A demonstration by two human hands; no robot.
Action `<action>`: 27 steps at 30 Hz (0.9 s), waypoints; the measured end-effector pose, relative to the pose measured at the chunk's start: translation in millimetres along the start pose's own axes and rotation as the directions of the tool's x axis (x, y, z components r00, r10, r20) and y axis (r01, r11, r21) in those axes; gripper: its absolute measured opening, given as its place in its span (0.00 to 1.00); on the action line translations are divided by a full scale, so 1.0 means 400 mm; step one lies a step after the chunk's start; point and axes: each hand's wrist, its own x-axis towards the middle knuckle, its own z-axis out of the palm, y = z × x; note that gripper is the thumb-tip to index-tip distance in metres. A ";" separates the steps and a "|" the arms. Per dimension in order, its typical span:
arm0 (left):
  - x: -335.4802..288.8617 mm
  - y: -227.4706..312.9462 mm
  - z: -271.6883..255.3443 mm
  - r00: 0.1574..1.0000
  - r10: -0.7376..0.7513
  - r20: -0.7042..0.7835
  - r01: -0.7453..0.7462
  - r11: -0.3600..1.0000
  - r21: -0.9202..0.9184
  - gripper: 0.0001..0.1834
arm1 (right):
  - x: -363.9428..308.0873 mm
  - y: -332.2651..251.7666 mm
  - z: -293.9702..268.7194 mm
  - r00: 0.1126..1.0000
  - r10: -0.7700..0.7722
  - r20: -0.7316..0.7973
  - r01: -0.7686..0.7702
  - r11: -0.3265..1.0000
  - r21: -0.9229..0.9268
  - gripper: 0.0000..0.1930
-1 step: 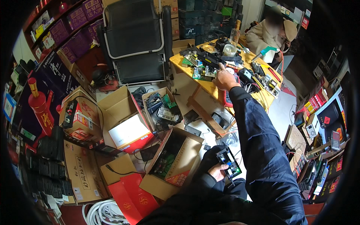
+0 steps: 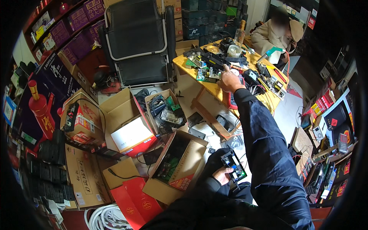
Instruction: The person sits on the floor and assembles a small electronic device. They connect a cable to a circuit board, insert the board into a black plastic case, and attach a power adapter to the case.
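Note:
My left hand (image 2: 221, 175), low near my lap, grips an opened black electronic device (image 2: 234, 167) by its near side. A circuit board and a small green light show in its casing. Stretched forward over the wooden table, my right hand (image 2: 230, 81) holds nothing visible. Its index finger points out at a long black device (image 2: 215, 60) with a yellow label; whether it touches cannot be told. The other fingers look curled and are partly hidden. Bare circuit boards (image 2: 208, 74) lie to the left of this hand, and a red-edged meter (image 2: 232, 100) is just below it.
The yellow wooden table (image 2: 210, 87) also bears a soldering iron in a teal-handled holder (image 2: 271, 51), a clear tub (image 2: 234, 51) and a bottle (image 2: 240, 33). Open cartons (image 2: 197, 166) with electronics crowd the floor at left. A black chair (image 2: 138, 42) stands behind; a person (image 2: 270, 36) sits far right.

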 end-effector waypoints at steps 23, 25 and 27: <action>0.027 0.038 0.002 0.989 0.128 0.069 -0.134 0.988 0.079 0.32 | -0.495 0.018 -0.167 0.838 0.155 -0.524 0.136 0.870 0.474 0.18; 0.027 0.034 0.012 0.996 0.088 0.008 -0.088 0.993 0.079 0.34 | -0.611 -0.001 -0.159 0.822 0.166 -0.544 0.148 0.861 0.487 0.19; 0.027 0.032 0.011 0.996 0.082 -0.041 -0.077 0.992 0.099 0.41 | -0.733 -0.012 -0.165 0.847 0.160 -0.508 0.084 0.902 0.423 0.18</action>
